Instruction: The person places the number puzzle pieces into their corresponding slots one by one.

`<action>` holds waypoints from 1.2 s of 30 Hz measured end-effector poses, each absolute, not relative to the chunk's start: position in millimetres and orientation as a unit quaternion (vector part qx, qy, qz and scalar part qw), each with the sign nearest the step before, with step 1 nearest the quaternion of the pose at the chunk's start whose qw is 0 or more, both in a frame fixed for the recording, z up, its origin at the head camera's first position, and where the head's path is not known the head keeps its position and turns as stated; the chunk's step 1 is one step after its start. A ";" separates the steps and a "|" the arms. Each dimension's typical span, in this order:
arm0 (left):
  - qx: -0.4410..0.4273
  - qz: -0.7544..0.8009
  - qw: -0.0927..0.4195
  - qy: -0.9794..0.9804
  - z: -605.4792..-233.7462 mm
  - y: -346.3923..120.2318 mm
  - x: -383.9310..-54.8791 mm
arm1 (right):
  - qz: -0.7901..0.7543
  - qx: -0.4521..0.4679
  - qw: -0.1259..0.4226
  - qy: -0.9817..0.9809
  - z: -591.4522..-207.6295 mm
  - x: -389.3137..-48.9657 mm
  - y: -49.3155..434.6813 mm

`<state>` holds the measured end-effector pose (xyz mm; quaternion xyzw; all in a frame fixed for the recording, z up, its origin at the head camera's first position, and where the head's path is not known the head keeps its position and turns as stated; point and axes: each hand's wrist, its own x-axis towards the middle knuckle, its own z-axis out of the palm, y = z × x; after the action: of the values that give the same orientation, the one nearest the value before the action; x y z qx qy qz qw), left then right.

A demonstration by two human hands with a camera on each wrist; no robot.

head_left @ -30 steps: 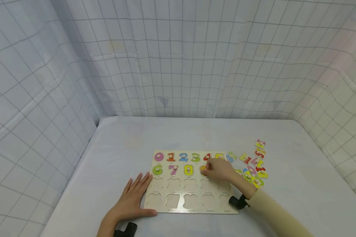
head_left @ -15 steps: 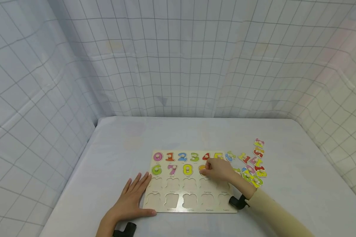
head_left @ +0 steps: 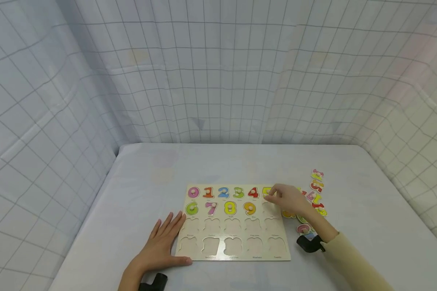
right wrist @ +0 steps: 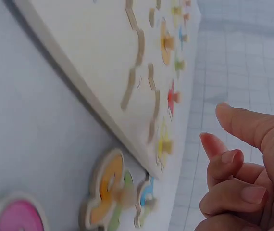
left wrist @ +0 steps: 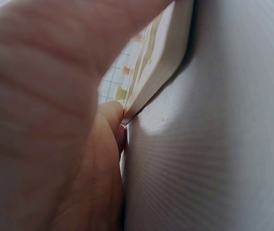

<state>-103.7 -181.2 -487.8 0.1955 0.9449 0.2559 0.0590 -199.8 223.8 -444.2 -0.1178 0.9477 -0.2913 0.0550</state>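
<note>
I'm looking at the number board, lying flat at lower centre of the head frame: numerals 0 to 9 are filling its top spots, and the recess right of the orange 9 plus the lower recesses are sitting unfilled. Right hand is hovering over the board's upper right corner, fingertips near the yellow 5; thumb and index are standing apart, other fingers curling loosely, nothing held. Left hand is lying spread at the left edge, fingers straight, thumb near the lower left corner, gripping nothing. Loose pieces are crowding right of the board, some hiding behind the right hand; the orange-and-green piece is lying just beside the board corner, lower middle of the right wrist frame. My read: fetching a piece is the step in hand. I'd be pinching the knob only, lifting straight up so neighbours aren't snagging, matching outline to recess before lowering level, and pressing lightly on the left so the board isn't skating. White table cover is spreading underneath; gridded curtain is filling the upper frame.
</note>
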 end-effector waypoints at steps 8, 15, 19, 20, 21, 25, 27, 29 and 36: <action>0.195 0.253 0.052 0.946 -490.7 -182.3 -104.4 | -0.298 -0.062 0.028 0.952 -413.9 -193.3 279.4; 0.195 0.255 0.051 0.946 -489.5 -181.5 -104.7 | -0.282 -0.039 0.014 0.958 -414.1 -180.9 310.2; 0.194 0.253 0.055 0.946 -489.7 -181.0 -104.7 | -0.275 -0.024 0.032 0.960 -421.5 -172.6 319.0; 0.193 0.252 0.056 0.947 -489.9 -181.0 -104.6 | -0.275 -0.020 0.037 0.961 -423.4 -170.8 320.4; 0.194 0.253 0.054 0.946 -490.1 -181.1 -104.6 | -0.275 -0.016 0.041 0.960 -425.0 -169.0 321.6; 0.191 0.254 0.055 0.947 -491.7 -181.4 -104.9 | -0.274 -0.002 0.048 0.961 -430.5 -164.8 326.8; 0.188 0.253 0.060 0.947 -492.4 -181.5 -105.1 | -0.272 0.004 0.046 0.961 -432.3 -163.5 330.3; 0.185 0.250 0.065 0.948 -493.0 -181.5 -105.4 | -0.269 0.010 0.042 0.962 -433.6 -162.5 333.5; 0.187 0.246 0.060 0.949 -493.8 -181.8 -106.3 | -0.275 0.026 0.063 0.959 -439.3 -160.2 334.4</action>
<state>-106.3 -181.8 -493.8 0.1871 0.9491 0.2462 0.0605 -160.2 334.4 -439.3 0.0257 0.9590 -0.2752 0.0628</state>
